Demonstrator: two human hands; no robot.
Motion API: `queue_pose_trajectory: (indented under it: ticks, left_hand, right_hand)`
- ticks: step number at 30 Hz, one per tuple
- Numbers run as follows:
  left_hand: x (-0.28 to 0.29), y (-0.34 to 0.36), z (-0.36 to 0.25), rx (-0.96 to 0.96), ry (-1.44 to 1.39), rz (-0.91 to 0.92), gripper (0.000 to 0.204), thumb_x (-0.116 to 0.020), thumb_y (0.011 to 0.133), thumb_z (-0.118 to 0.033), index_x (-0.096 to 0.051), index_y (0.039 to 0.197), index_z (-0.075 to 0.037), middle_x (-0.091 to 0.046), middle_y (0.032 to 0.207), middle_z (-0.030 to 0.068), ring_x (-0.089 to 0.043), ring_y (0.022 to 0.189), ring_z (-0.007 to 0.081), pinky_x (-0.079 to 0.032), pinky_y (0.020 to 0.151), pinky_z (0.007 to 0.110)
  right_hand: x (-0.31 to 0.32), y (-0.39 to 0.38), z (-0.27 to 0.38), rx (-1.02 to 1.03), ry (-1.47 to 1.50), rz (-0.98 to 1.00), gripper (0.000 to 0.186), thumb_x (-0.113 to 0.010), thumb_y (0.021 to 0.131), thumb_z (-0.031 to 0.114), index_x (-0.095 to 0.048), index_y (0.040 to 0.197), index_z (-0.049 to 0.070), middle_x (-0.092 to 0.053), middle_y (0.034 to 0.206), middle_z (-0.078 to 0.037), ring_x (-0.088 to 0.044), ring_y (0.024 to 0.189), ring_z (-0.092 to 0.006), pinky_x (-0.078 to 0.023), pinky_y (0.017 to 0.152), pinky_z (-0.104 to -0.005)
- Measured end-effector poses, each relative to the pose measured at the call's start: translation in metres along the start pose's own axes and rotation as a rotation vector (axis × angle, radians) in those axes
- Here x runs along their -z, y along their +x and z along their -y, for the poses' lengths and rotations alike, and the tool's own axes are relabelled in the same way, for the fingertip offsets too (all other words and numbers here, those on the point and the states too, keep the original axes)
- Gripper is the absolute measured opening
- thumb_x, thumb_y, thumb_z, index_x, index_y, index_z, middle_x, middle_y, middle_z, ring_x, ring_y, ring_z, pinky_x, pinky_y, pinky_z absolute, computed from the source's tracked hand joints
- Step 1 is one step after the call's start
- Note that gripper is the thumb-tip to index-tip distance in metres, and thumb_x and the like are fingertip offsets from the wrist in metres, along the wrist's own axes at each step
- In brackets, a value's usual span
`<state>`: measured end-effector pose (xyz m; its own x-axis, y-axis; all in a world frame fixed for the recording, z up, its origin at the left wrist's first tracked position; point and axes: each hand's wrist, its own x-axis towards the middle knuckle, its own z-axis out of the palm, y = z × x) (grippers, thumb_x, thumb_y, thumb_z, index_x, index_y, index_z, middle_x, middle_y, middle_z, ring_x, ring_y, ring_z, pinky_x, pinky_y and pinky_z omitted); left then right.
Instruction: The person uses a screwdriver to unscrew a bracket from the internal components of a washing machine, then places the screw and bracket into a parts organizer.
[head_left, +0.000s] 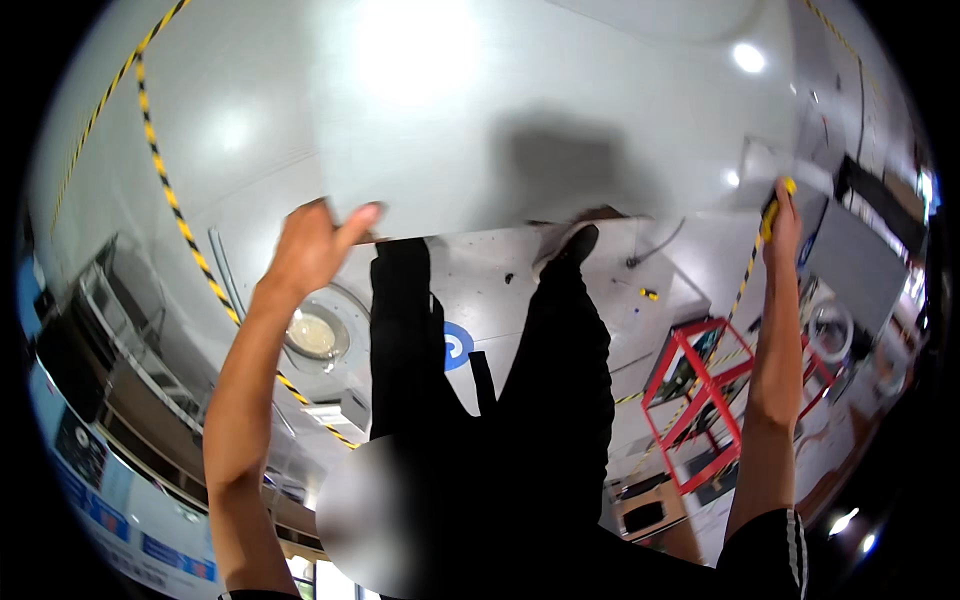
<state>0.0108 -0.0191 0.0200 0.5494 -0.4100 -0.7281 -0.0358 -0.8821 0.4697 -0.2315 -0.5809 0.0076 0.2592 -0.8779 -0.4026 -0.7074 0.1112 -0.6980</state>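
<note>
A large pale, glossy panel [420, 150] fills the upper middle, its lower edge crossing between my hands. My left hand [318, 245] is closed round that edge, thumb raised, fingertips hidden. My right hand [783, 225], at the panel's right end, is closed on a yellow-and-black hand tool [769, 217], whose exact kind I cannot make out. My black-trousered legs hang below the edge, and my right shoe [565, 250] is just beneath it.
A red metal frame [690, 400] stands at the lower right. A small yellow tool [648, 294] lies on the floor. A round metal basin [316, 336] is at lower left, near yellow-and-black tape [190, 240]. A grey board [855, 275] stands far right.
</note>
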Motion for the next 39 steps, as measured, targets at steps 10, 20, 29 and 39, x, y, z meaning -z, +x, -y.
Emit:
queue_pose_trajectory:
  ticks: [10,20,29,39]
  left_hand:
    - [-0.023,-0.005,0.034,-0.064,0.081,-0.416,0.055,-0.028,0.099,-0.042,-0.037,0.064,0.000,-0.031,0.055,0.0018,-0.029,0.053,0.0117,-0.025,0.047,0.033]
    - [-0.025,-0.006,0.029,0.073,-0.050,-0.465,0.056,-0.025,0.095,-0.056,-0.034,0.069,-0.007,-0.032,0.057,-0.0013,-0.028,0.051,0.0090,-0.026,0.046,0.025]
    - [-0.020,-0.007,0.041,0.032,-0.079,-0.473,0.055,-0.027,0.093,-0.059,-0.035,0.071,-0.009,-0.032,0.059,-0.0031,-0.026,0.051,0.0069,-0.025,0.046,0.024]
    - [-0.020,-0.003,0.046,-0.001,-0.074,-0.411,0.054,-0.027,0.095,-0.056,-0.034,0.069,-0.008,-0.031,0.060,-0.0027,-0.028,0.054,0.0073,-0.026,0.048,0.024]
  right_hand:
    - [-0.001,-0.010,-0.053,0.137,0.768,0.184,0.031,-0.062,0.087,0.025,-0.057,0.107,0.002,-0.057,0.099,-0.004,-0.053,0.090,-0.0101,-0.045,0.079,-0.0259]
    - [-0.019,-0.031,-0.063,0.347,0.937,-0.116,0.019,-0.063,0.084,0.016,-0.060,0.096,0.002,-0.053,0.078,0.003,-0.049,0.071,-0.0068,-0.038,0.065,-0.0212]
    - [-0.021,-0.044,-0.054,0.366,0.788,-0.184,0.020,-0.061,0.086,0.017,-0.060,0.099,0.002,-0.051,0.076,0.004,-0.046,0.068,-0.0051,-0.037,0.061,-0.0199]
    - [-0.018,-0.050,-0.056,0.330,0.915,-0.063,0.023,-0.059,0.089,0.020,-0.059,0.103,0.001,-0.048,0.074,0.007,-0.042,0.063,-0.0022,-0.032,0.055,-0.0172]
